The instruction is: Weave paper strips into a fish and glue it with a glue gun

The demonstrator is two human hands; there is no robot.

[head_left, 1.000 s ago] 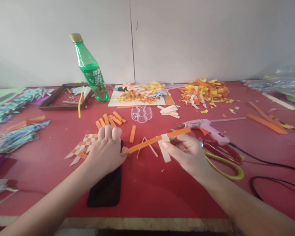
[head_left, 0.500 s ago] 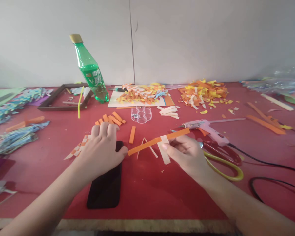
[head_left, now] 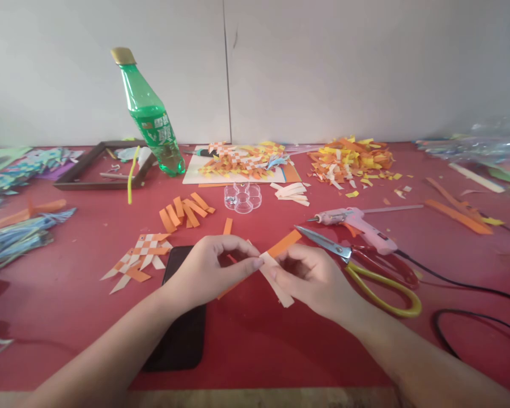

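Note:
Over the middle of the red table, my two hands meet on a pair of crossed paper strips. My left hand [head_left: 215, 269] is closed, thumb and fingertips pinching where the cream strip [head_left: 277, 283] crosses the orange strip [head_left: 285, 242]. From the other side my right hand [head_left: 318, 277] is also closed, its thumb pressed on the cream strip. Part of the orange strip is hidden behind my left fingers. Under my left wrist lies a black phone [head_left: 178, 334]. A woven orange-and-white paper piece [head_left: 147, 246] rests left of the hand. Scissors [head_left: 329, 243] lie beyond my right hand.
A pink glue gun [head_left: 365, 226] with a black cord lies at right. Orange strips [head_left: 190, 211], cream strips [head_left: 291, 192] and a clear flower-shaped tray [head_left: 243, 198] are farther back. A green bottle [head_left: 153, 122] stands by a dark frame [head_left: 79, 170]. Paper scraps [head_left: 352, 158] are heaped behind.
My left hand has moved right from above the phone and closed on the strips. The strips and my right hand have shifted slightly; the woven piece and scissor blades are more exposed.

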